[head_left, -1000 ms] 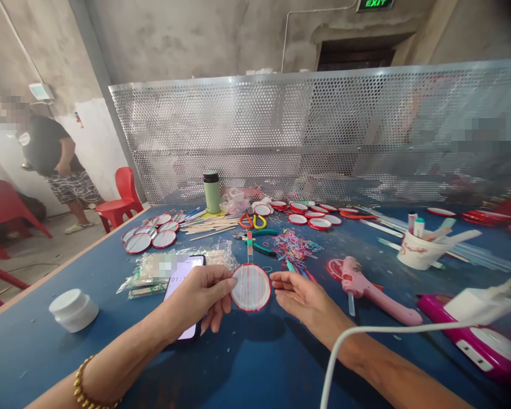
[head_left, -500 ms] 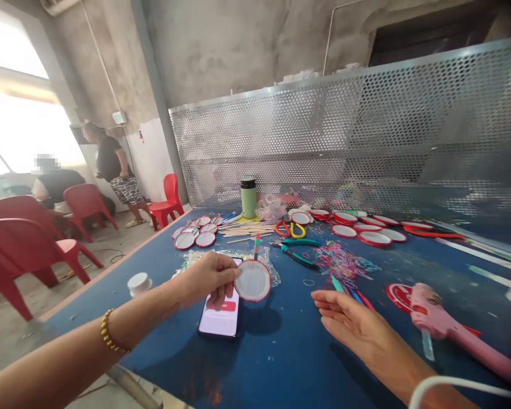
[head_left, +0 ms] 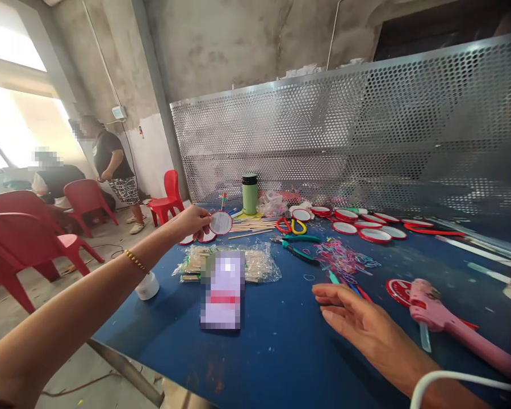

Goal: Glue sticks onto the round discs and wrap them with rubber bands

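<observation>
My left hand (head_left: pixel 191 222) is stretched far out over the left part of the blue table (head_left: pixel 276 346). It pinches a small round red-rimmed white fan (head_left: pixel 220 222) with a stick handle, held just above a group of finished round fans (head_left: pixel 196 238). My right hand (head_left: pixel 352 318) hovers low over the table with its fingers spread and nothing in it, close to some coloured sticks (head_left: pixel 349 287) and a pink glue gun (head_left: pixel 440 321). A phone (head_left: pixel 222 291) lies between my arms.
A bag of wooden sticks (head_left: pixel 227 264), a white jar (head_left: pixel 147 286), a green flask (head_left: pixel 249 194), pliers (head_left: pixel 296 250), scissors (head_left: pixel 292 226), rubber bands (head_left: pixel 343 258) and more red-rimmed discs (head_left: pixel 366 224) lie on the table. A perforated metal screen (head_left: pixel 344 130) stands behind. Red chairs (head_left: pixel 21 238) and two people are at the left.
My left hand has carried the round fan forward and to the left, from above the phone out to the group of finished fans. My right hand has stayed low and open.
</observation>
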The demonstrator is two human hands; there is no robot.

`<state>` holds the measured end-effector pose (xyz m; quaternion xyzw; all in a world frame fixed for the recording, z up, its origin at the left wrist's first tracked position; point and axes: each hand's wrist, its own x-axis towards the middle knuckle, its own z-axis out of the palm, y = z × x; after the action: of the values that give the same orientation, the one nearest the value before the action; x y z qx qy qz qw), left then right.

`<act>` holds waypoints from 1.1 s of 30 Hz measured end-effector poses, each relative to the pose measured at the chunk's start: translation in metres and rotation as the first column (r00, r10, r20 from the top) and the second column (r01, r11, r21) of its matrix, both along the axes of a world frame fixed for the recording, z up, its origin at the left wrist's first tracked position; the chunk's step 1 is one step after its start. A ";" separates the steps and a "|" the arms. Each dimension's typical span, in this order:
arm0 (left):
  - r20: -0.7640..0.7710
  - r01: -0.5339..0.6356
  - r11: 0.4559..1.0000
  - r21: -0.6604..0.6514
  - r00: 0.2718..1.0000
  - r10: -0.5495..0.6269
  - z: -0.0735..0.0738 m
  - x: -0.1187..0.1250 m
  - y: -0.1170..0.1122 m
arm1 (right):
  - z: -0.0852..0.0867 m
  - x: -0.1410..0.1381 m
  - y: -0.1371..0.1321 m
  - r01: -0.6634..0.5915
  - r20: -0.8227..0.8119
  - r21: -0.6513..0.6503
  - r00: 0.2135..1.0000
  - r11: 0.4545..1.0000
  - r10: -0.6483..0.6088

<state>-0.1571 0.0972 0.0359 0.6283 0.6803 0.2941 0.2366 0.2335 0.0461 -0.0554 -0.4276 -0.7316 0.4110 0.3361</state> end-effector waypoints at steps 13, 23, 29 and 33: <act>-0.097 -0.128 0.991 0.033 0.987 0.131 -0.014 -0.036 -0.001 | 0.005 -0.001 -0.007 -0.055 -0.045 -0.190 0.998 0.980 0.047; -0.145 0.029 0.997 0.069 0.989 -0.019 -0.006 -0.012 0.006 | 0.007 -0.002 -0.006 -0.039 0.005 -0.241 0.999 0.970 0.041; -0.116 -0.010 0.999 0.039 0.993 0.014 -0.010 -0.029 0.013 | 0.011 -0.006 -0.012 -0.005 0.034 -0.206 0.999 0.979 0.012; -0.139 -0.085 0.996 0.023 0.986 0.087 -0.016 -0.049 0.019 | 0.001 -0.003 -0.007 -0.024 0.058 -0.206 0.998 0.978 0.036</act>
<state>-0.2062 0.1160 0.0199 0.6195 0.7190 0.2652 0.1700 0.2301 0.0388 -0.0546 -0.4614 -0.7017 0.4759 0.2612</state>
